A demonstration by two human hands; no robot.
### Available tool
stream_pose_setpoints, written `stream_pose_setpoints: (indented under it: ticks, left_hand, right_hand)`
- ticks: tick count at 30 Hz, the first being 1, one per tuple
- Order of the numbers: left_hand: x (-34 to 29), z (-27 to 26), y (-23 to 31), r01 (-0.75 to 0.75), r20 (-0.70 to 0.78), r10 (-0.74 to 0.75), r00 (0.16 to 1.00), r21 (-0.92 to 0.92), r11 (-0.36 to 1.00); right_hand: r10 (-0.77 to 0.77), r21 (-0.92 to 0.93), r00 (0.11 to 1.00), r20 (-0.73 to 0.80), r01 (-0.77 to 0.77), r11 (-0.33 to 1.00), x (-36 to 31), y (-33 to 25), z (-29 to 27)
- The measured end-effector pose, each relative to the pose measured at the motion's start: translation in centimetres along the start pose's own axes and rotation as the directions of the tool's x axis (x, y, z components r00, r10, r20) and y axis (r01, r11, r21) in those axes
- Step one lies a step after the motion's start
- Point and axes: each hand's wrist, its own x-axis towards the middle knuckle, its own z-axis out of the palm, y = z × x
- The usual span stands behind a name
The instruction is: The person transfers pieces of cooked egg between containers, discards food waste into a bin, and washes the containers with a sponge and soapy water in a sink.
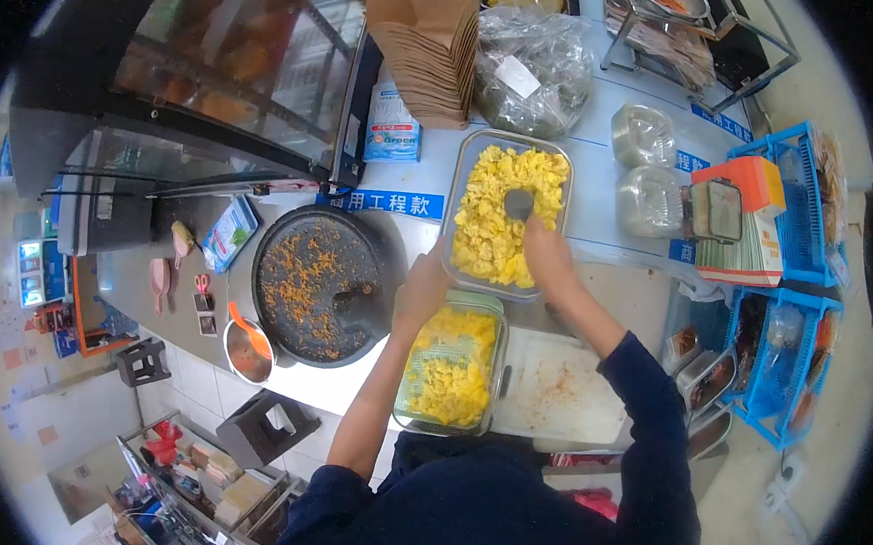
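Observation:
A metal tray (566, 228) filled with scrambled eggs (492, 196) sits in front of me. My right hand (548, 255) is closed round a spoon (519, 204), whose dark rounded head rests on the eggs. At the tray's left edge my left hand (422, 285) grips the rim, its fingers partly hidden. Nearer my body stands a glass dish (400, 405) with a greenish rack or liner inside. More scrambled egg lies in it, heaped at the near end and spread at the far end.
A round black pan (304, 279) with orange crumbs lies left, beside a bowl (239, 360) with an orange-handled utensil. A cutting board (561, 389) is right of the dish. Behind the tray are a plastic bag (535, 75) and stacked paper boxes (434, 46). Clear containers (648, 202) and blue baskets (799, 214) stand right.

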Motion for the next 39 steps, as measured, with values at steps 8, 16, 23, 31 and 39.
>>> stream_pose_setpoints:
  ticks: [8,16,23,31,39]
  left_hand:
    - [-0.2,0.8,-1.0,-0.049,-0.038,0.050,0.998,0.036,0.998]
    - [-0.4,0.0,-0.6,-0.009,-0.051,0.010,0.999,0.021,1.000]
    - [-1.6,0.7,1.1,-0.085,-0.116,0.083,0.990,-0.013,0.996]
    - [-5.7,-2.8,2.8,-0.103,-0.229,0.112,0.967,0.054,0.993]
    - [-24.0,-5.8,-1.2,0.025,-0.244,-0.034,0.969,-0.041,0.999]
  right_hand:
    - [-0.172,-0.073,0.982,0.072,0.178,0.981,-6.6,-2.7,-0.7]
    - [-0.165,0.085,0.982,0.094,0.157,0.984,-3.9,-0.4,-5.8]
    - [-0.108,0.031,0.990,0.087,0.106,0.994,-4.9,-1.2,-0.7]
    - [-0.143,-0.063,0.982,0.122,0.151,0.986,-9.3,-3.9,-0.5]
    - [-0.030,-0.012,0.991,0.129,0.031,0.999,-4.6,-0.5,-3.8]
